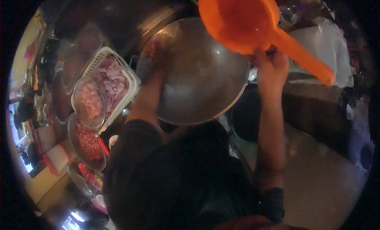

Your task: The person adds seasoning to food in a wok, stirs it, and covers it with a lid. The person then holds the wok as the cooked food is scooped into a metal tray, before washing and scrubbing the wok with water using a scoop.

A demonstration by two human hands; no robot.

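My right hand (272, 62) is closed on an orange plastic water dipper (237, 20), gripping it where the bowl meets the handle. The dipper is raised over the upper right rim of a large metal wok (202, 83), its handle pointing down to the right. On the other side, my left hand (158, 57) reaches over the left part of the wok. It is dark and smeared, so its fingers do not show clearly. Close to it, some reddish food (152, 47) lies against the wok's upper left wall.
Left of the wok stands a white plastic basket (132, 86) of pale raw meat (114, 77). Beside it are a bowl of pink meat pieces (91, 103) and a bowl of red minced meat (89, 141). Whitish plastic sheeting (330, 47) lies at the right.
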